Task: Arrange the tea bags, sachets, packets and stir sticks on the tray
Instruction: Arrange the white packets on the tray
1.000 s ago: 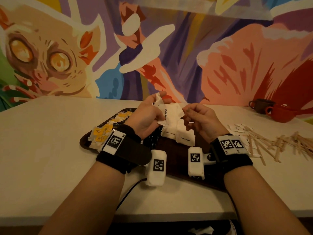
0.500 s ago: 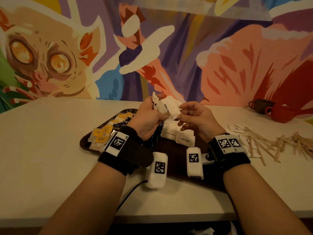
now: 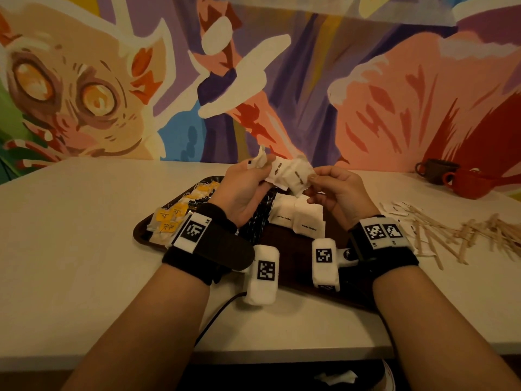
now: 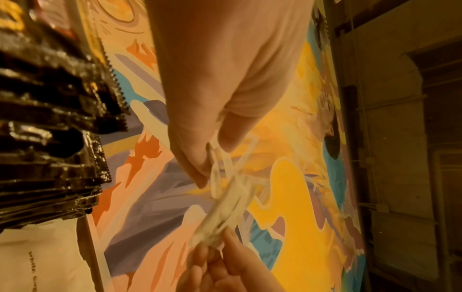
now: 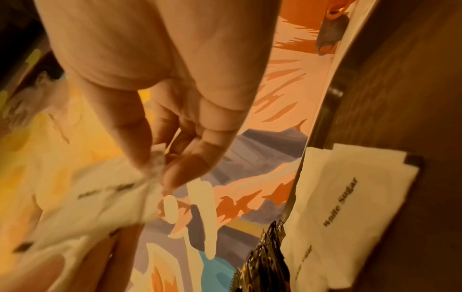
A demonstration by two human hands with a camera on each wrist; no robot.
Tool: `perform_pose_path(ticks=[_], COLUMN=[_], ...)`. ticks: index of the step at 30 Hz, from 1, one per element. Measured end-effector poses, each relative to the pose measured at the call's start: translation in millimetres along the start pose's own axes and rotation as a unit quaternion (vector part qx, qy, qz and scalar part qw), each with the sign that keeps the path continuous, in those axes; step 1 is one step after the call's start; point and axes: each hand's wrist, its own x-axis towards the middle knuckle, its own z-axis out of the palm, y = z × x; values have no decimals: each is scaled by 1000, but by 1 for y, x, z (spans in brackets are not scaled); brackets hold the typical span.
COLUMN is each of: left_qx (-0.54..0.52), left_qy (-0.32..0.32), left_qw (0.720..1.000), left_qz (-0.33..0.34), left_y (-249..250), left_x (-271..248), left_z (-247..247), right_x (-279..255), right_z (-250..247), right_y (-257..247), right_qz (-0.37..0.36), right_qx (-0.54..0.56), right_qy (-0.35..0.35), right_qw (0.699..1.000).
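- Between both sets of fingertips, above the tray: bunch of white paper "White Sugar" sachets (image 3: 287, 174), held in the air.
- Left hand (image 3: 242, 190) grips the bunch's left end; right hand (image 3: 337, 190) pinches its right edge, thumb against forefinger.
- Below the fingers: flat white sugar sachets (image 3: 296, 218) on the dark brown tray (image 3: 296, 266), black glossy packets (image 3: 258, 221) left of them, yellow-tagged tea bags (image 3: 174, 218) further left.
- Right of the right hand, off the tray: scattered wooden stir sticks (image 3: 462, 235) on the white table (image 3: 70, 249).

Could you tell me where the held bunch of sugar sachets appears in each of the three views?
Head: sachets upper centre, between both hands above the tray.
Left wrist: sachets, blurred, centre, below the thumb.
Right wrist: sachets lower left.
Shared landmark: the black packets.
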Motion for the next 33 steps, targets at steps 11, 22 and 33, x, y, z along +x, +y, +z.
perform_pose_path(ticks=[11, 22, 33], left_qx=[2, -17, -36], left_qy=[22, 15, 4], left_qw=[1000, 1000, 999], left_qz=[12, 8, 7], left_y=[6, 5, 7], left_x=[-1, 2, 1], left_z=[-5, -5, -6], right_x=[12, 22, 25], right_z=[-3, 22, 27], right_y=[9, 14, 17], right_qz=[240, 290, 255], right_qx=[-297, -396, -401], right_qy=[62, -15, 20], right_qw=[922, 871, 880])
